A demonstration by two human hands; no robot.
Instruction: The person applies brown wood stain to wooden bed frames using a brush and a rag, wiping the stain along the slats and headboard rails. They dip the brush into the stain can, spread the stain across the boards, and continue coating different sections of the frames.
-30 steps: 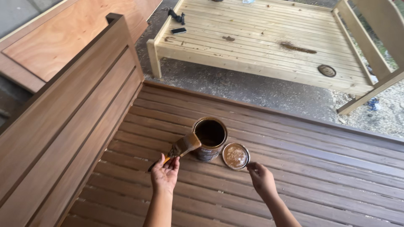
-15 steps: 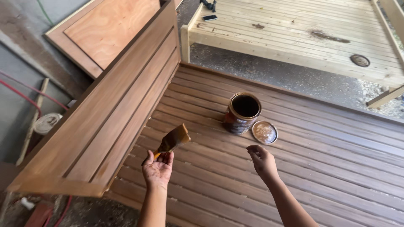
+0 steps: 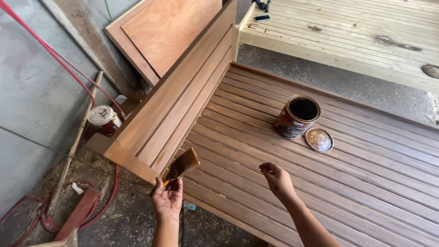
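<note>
Brush [image 3: 182, 165] in left hand [image 3: 168, 199], grasped by its handle.
Right hand [image 3: 277, 179] hung loosely curled, holding nothing; open can [image 3: 297, 116] stood beyond it.

Left hand [image 3: 167, 200] gripping stain-wet brush [image 3: 181, 166] over slatted brown surface [image 3: 366, 183]; right hand [image 3: 277, 179] loosely curled, empty, above slats.

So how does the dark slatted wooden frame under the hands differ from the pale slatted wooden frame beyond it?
The dark slatted wooden frame is stained brown; the pale slatted wooden frame is bare, light wood. The dark one carries an open can and its lid; the pale one holds a small dark phone-like thing. Both lie flat with parallel slats.
</note>
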